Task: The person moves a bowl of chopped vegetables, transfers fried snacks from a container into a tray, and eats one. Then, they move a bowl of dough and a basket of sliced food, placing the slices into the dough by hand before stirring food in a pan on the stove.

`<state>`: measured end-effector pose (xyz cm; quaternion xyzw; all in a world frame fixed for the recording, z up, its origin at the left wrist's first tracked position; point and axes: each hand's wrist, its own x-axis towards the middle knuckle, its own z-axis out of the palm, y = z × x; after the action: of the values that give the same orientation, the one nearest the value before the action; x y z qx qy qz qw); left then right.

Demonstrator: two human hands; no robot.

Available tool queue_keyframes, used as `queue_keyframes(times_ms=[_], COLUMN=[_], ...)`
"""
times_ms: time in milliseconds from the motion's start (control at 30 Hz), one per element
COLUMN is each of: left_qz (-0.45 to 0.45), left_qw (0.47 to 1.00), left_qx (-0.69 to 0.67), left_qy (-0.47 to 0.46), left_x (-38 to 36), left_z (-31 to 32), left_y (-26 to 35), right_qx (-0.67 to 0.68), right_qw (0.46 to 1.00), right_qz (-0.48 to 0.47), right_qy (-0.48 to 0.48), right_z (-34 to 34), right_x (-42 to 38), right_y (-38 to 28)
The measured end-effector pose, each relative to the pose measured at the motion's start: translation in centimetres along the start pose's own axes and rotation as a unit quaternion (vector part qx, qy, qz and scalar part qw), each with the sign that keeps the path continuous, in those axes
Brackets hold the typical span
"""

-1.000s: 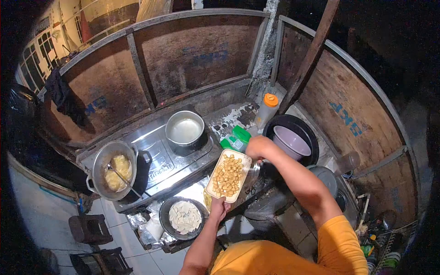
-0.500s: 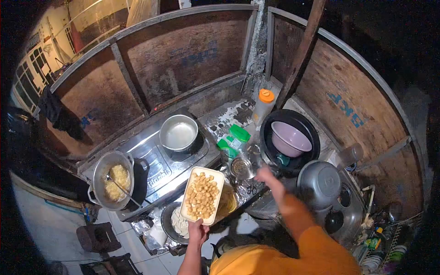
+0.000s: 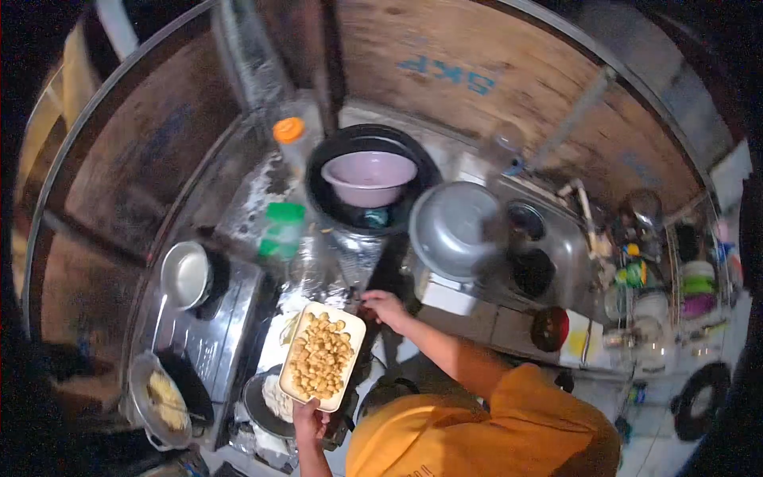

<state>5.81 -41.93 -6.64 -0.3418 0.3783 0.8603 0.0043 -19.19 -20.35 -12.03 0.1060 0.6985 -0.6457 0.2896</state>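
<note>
My left hand grips the near end of a cream rectangular tray, thumb over its rim. Small golden-brown round pieces fill the tray. Just right of the tray's far corner is my right hand, fingers drawn together at the counter edge; blur hides what they hold, if anything. Beneath the tray's left side shows a dark pan with whitish pieces in it. Beyond the tray lie green packets, smeared by motion.
Left, a stove carries a metal pot and a wok with yellowish food. A pink bowl rests in a black basin. An upturned grey basin stands beside the sink. An orange-lidded bottle is behind.
The view has swung right, bringing more of the sink and dish rack in. My right hand has come closer to the tray. My left hand still holds the tray.
</note>
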Motion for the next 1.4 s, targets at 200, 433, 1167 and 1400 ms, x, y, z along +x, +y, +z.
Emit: queue_keyframes(times_ms=[200, 433, 1167, 1400], left_qz=[-0.154, -0.303, 0.231, 0.003], left_qw=[0.955, 0.867, 0.732, 0.846], left_qx=[0.171, 0.225, 0.571, 0.477], left_qy=[-0.187, -0.326, -0.290, -0.238], left_x=[3.4, 7.7, 8.9, 5.0], left_z=[7.6, 20.3, 33.0, 32.9], left_y=[-1.3, -9.1, -19.8, -16.4], right_qx=[0.102, -0.032, -0.130, -0.344], right_qw=[0.994, 0.984, 0.897, 0.833], right_qz=[0.045, 0.014, 0.012, -0.083], right_qy=[0.012, 0.175, 0.423, 0.426], right_z=[-15.2, -25.1, -30.0, -30.9], right_x=[-15.2, -23.8, -25.5, -26.6], right_y=[0.9, 3.3, 11.5, 5.0])
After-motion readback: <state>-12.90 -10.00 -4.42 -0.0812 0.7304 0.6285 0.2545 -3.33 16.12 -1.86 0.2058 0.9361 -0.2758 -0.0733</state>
